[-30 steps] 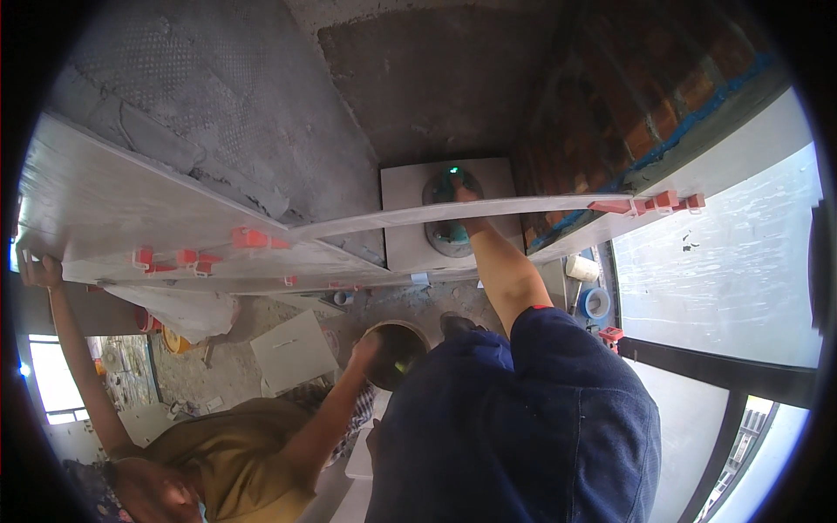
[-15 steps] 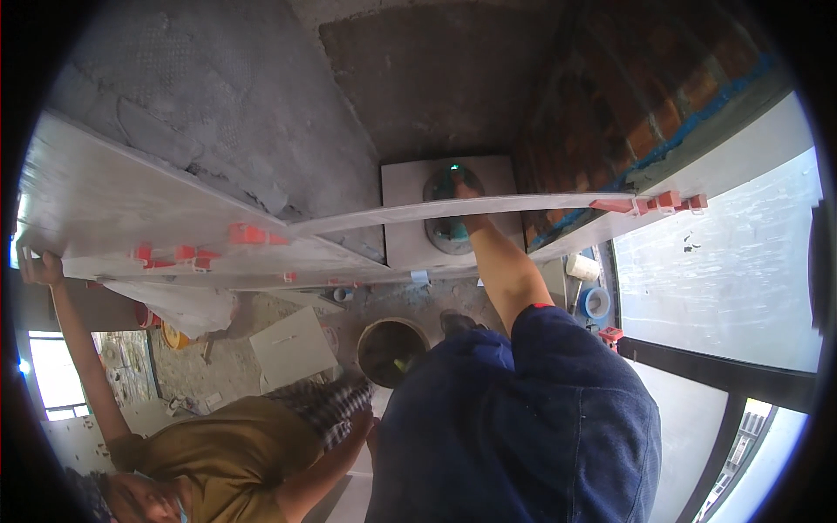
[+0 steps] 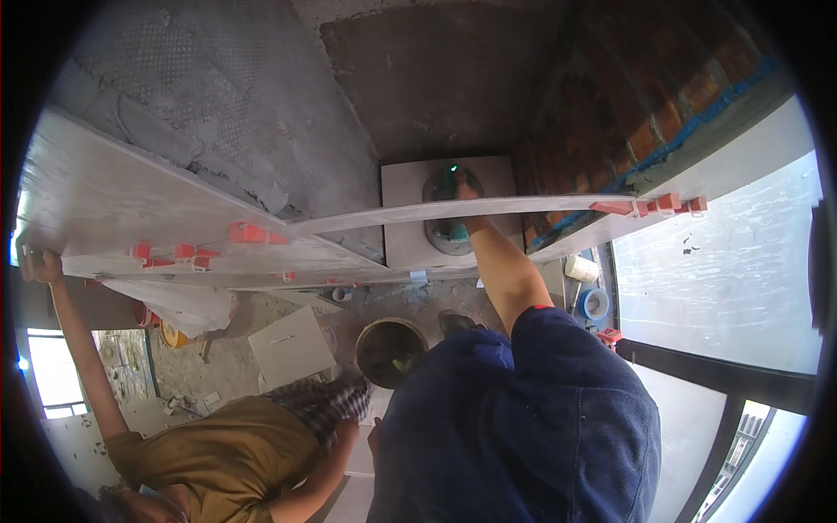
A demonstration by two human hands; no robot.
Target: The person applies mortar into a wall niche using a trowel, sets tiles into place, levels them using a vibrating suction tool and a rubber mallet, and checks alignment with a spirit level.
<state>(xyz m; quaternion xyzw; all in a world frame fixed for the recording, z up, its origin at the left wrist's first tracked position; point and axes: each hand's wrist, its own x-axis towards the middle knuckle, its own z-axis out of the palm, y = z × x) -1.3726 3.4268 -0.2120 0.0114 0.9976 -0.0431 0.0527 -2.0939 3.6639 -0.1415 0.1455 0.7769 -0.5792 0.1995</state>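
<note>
"Holding what, exactly, with that right hand (image 3: 468, 186)?"

"A round, teal-bodied tool (image 3: 449, 232) showing a green light. The grip appears to be wrapping its top, though the fingers are blending into shadow."

"And where is the tool sitting?"

"On the pale tile (image 3: 403, 237), around its middle. The forearm is passing beneath a long pale strip (image 3: 532, 204), probably because the opening is leaving little other way in (an awkward angle, I suspect). The strip is hiding the tool's waist and part of the wrist."

"What is the left hand doing?"

"I cannot tell. A sliver of skin (image 3: 375, 433) is showing beside the navy shirt (image 3: 514, 427), perhaps belonging to it; whether its grip is holding anything is escaping me."

"Farther out?"

"Red clips (image 3: 667, 204) are sitting at the strip's right end, presumably for aligning edges. A bucket (image 3: 373, 344) is standing below, its contents too dark to read. At far left, a co-worker's raised hand (image 3: 42, 264) is resting by the large panel (image 3: 113, 192), possibly steadying it; the co-worker's head is disappearing into the lower rim."
</note>
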